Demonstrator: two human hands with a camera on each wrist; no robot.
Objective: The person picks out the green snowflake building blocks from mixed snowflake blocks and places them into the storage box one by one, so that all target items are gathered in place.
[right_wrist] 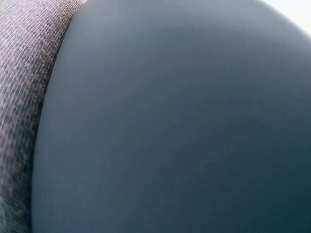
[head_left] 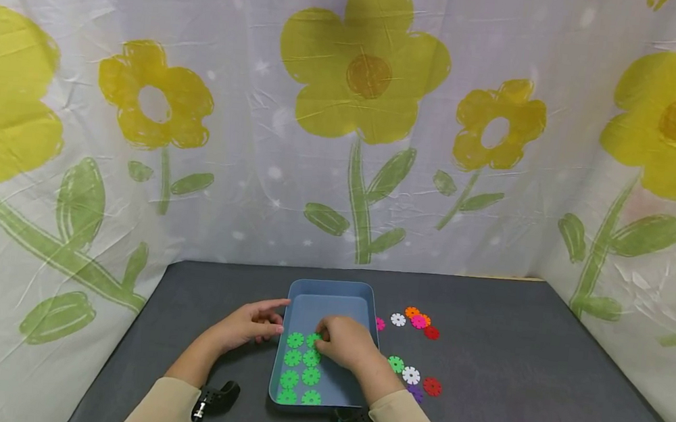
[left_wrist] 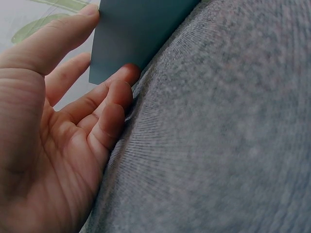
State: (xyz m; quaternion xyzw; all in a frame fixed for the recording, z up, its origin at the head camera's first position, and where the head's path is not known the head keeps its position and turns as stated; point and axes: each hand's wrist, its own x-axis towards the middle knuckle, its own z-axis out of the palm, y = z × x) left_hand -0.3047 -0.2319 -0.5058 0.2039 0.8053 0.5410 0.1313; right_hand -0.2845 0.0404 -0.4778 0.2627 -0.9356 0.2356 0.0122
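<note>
A blue tray (head_left: 335, 299) lies on the dark table, two columns of green notched plastic discs (head_left: 292, 357) along its near left part. My right hand (head_left: 348, 342) reaches into the tray and pinches a green notched disc (head_left: 313, 338) at the top of the right column; its fingers partly cover that disc. At the tray's left side, my left hand (head_left: 254, 323) touches the rim with its index finger stretched along it. In the left wrist view, fingertips of the left hand (left_wrist: 73, 111) rest against the tray wall (left_wrist: 126, 39). The right wrist view shows only the tray's outside (right_wrist: 170, 121).
Right of the tray lie loose discs: a far group with a white disc (head_left: 397, 319) and a red disc (head_left: 431, 332), and a nearer group with a green disc (head_left: 396, 364) and a purple disc (head_left: 415, 393). A flower-printed curtain (head_left: 245, 161) stands behind the table.
</note>
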